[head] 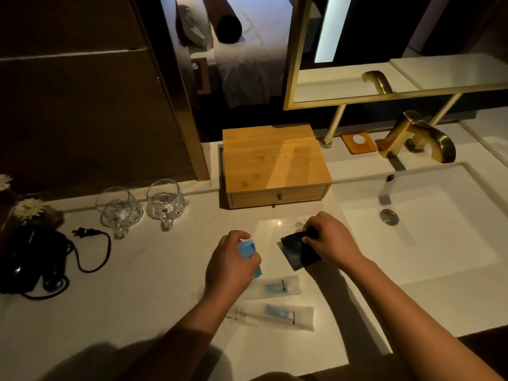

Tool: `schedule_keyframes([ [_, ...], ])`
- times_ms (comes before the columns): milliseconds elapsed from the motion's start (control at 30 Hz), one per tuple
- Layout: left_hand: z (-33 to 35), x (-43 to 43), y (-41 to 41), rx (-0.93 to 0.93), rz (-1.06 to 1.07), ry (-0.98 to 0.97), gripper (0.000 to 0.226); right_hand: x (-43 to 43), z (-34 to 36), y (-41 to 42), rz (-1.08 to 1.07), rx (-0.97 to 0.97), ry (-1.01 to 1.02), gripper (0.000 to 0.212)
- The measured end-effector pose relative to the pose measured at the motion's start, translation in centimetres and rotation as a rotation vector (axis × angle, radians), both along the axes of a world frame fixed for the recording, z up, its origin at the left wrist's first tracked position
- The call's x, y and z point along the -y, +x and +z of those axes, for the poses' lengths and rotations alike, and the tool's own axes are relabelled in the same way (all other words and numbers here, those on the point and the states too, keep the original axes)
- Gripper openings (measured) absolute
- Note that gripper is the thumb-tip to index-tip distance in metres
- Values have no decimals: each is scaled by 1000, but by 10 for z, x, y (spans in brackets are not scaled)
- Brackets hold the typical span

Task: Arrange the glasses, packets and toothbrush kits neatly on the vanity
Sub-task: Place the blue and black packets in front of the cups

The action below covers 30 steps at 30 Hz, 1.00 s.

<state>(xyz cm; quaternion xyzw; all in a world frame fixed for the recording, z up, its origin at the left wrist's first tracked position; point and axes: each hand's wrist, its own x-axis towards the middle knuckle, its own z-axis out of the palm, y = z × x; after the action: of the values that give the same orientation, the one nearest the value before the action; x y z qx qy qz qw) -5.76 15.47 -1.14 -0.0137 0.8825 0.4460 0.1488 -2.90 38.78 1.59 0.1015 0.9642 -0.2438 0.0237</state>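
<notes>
My left hand (231, 262) is closed around a small light-blue packet (247, 248) just above the white vanity top (154, 273). My right hand (330, 237) pinches the upper edge of a dark, shiny packet (295, 255) that rests on the counter. Two clear toothbrush kits lie below my hands: one (277, 285) partly under my left wrist, the other (275, 316) nearer the front edge. Two glass mugs (119, 209) (165, 202) stand side by side at the back left, handles facing me.
A wooden drawer box (275, 163) sits at the back centre. The sink basin (423, 224) and gold faucet (420, 138) fill the right side. A black hair dryer (30, 257) with its cord and plug (88, 232) lies at the left. Flowers (29, 207) stand behind the hair dryer.
</notes>
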Motion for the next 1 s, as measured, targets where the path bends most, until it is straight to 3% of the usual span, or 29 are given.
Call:
schedule_keyframes([
  [100, -2, 11, -3, 7, 41, 99, 30, 5, 8, -1, -79, -52, -118, 9],
  [233, 7, 42, -9, 10, 160, 181, 31, 28, 17, -5, -159, -67, -331, 1],
  [567, 9, 190, -16, -40, 391, 230, 29, 138, 33, -32, -263, 16, -887, 11],
  [867, -9, 256, -41, 7, 376, 140, 31, 213, 8, -58, -415, 180, -1061, 14],
  [1000, -3, 250, -61, -9, 276, 54, 28, 227, 2, -64, -448, 149, -1008, 13],
])
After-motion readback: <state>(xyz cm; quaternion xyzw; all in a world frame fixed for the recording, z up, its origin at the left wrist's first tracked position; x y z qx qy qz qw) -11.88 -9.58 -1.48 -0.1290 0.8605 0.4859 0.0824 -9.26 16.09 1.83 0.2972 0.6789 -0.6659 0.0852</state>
